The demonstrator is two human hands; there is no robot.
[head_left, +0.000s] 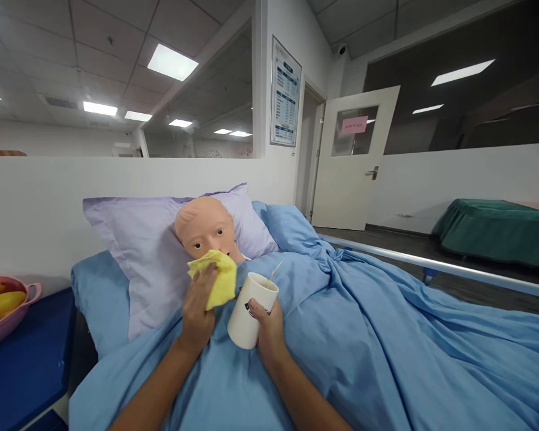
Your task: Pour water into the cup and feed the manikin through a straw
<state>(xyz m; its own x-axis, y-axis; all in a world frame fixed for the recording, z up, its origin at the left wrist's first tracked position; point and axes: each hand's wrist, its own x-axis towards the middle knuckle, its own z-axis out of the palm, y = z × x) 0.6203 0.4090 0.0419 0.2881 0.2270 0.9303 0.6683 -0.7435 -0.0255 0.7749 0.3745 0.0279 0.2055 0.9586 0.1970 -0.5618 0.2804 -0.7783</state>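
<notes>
A training manikin [203, 227] lies in bed with its head on a lilac pillow [139, 251], covered by a blue blanket [363, 335]. My left hand [197, 308] grips a yellow cloth [218, 275] and presses it against the manikin's mouth and chin. My right hand [267, 329] holds a white paper cup [251, 308] just below the chin, tilted slightly; a thin stick [276, 269] pokes up behind the cup's rim.
A blue bedside table [27, 359] at left carries a pink bowl [9, 317] with fruit. A metal bed rail [431, 263] runs along the right side. Beyond it stands a green-covered bed [494, 230] and a white door [354, 158].
</notes>
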